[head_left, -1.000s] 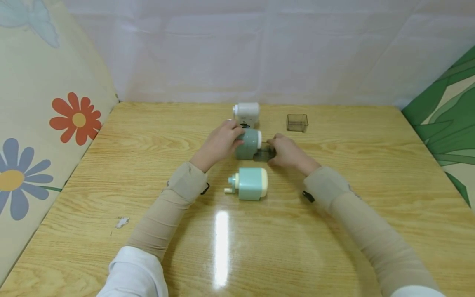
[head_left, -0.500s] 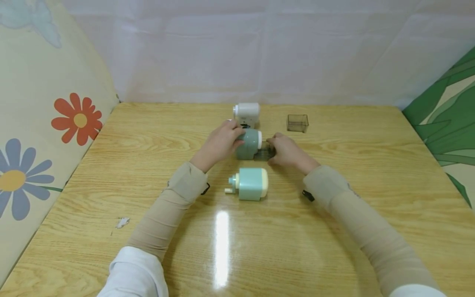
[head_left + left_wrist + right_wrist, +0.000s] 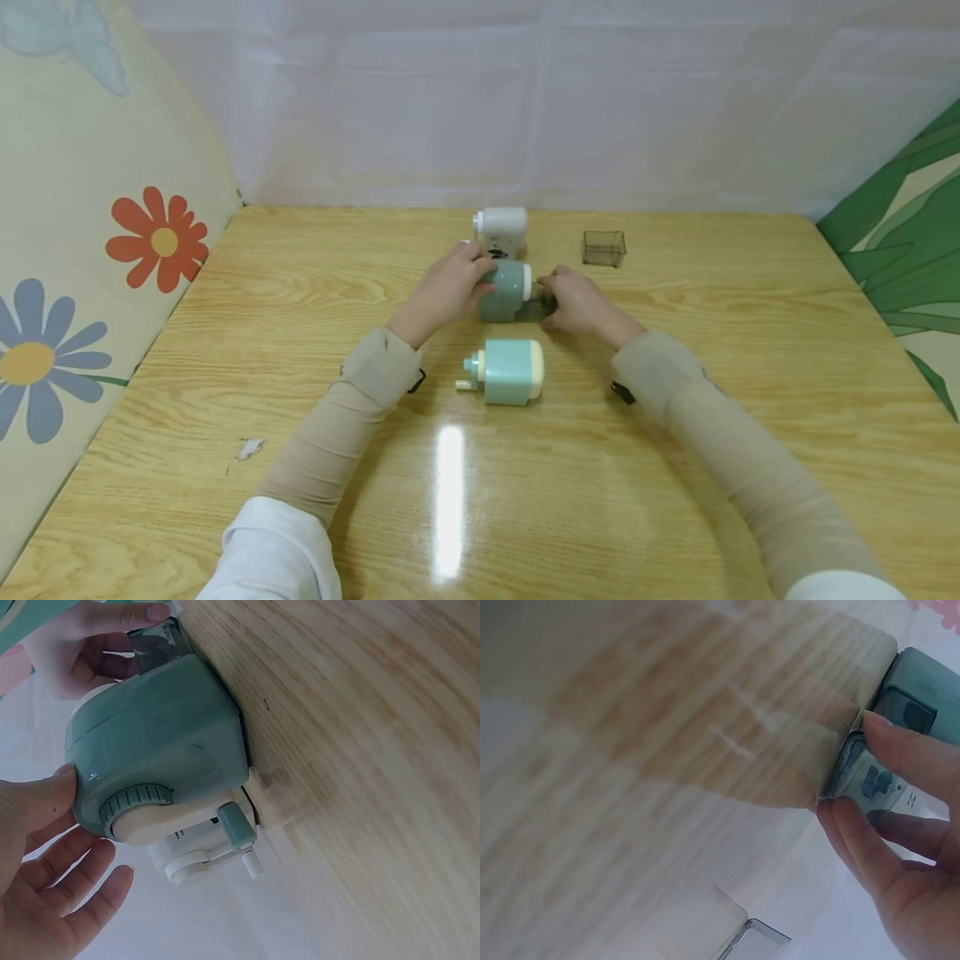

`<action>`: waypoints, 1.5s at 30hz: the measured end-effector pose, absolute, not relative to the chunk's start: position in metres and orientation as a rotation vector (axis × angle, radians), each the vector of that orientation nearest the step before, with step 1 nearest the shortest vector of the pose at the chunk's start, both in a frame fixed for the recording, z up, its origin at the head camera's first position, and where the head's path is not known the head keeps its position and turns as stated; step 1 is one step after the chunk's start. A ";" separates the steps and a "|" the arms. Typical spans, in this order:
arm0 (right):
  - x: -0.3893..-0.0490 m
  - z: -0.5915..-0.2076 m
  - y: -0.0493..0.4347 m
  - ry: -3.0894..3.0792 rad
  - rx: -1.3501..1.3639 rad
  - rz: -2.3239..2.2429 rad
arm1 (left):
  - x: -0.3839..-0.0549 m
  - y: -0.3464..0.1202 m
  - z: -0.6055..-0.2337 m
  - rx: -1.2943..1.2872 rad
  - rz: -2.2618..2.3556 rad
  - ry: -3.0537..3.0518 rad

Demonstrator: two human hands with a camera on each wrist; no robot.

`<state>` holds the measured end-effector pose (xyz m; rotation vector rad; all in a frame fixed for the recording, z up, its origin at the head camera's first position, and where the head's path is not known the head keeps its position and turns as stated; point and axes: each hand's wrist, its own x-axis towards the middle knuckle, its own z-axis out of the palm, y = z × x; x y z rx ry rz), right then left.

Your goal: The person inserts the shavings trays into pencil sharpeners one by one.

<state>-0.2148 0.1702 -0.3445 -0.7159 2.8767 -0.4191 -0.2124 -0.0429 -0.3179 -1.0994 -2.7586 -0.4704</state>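
Observation:
A dark green crank pencil sharpener [image 3: 502,292] stands in the middle of the table. My left hand [image 3: 446,292] holds its crank end, thumb on one side and fingers on the other, as the left wrist view shows. From the opposite end sticks out a clear smoky shavings drawer [image 3: 534,307], partly inside the sharpener. My right hand [image 3: 577,307] pinches the drawer's outer end between thumb and fingers; in the right wrist view the drawer [image 3: 866,776] lies between them. The sharpener's crank handle [image 3: 236,825] hangs free below the left fingers.
Nearer me lies a light teal and cream pencil sharpener [image 3: 510,372]. Behind the green one stands a grey-white sharpener [image 3: 504,225]. A separate clear drawer [image 3: 603,248] sits at the back right. A torn white patch [image 3: 251,448] marks the table's left side.
The right hand has shifted very slightly toward the sharpener, and a little less of the drawer shows. The left hand and the other objects keep their places.

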 end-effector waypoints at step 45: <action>-0.232 -0.355 0.180 2.623 -0.554 -0.912 | -0.217 -0.044 -0.325 -1.096 -0.496 -2.754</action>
